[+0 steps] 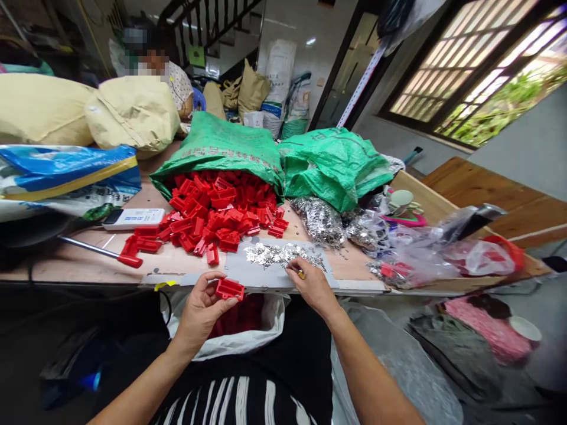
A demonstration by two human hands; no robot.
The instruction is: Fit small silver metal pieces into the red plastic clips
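Observation:
My left hand (206, 304) holds a red plastic piece (230, 288) between thumb and fingers, just past the table's front edge. The fingers of my right hand (310, 284) are pinched together at the near side of a pile of small silver metal pieces (270, 254); what they hold, if anything, is too small to name. That pile lies on a grey sheet at the table's front. Behind it, many red plastic pieces (212, 206) spill from the mouth of a green woven bag (230, 141). Below my hands, a white sack (266, 337) stands open with red pieces inside.
Clear bags of metal parts (319, 221) lie right of the pile, near a second green bag (332, 162). A red-handled tool (129, 260) and a white box (135, 218) are at left. A person (179, 85) sits behind cream sacks (133, 112).

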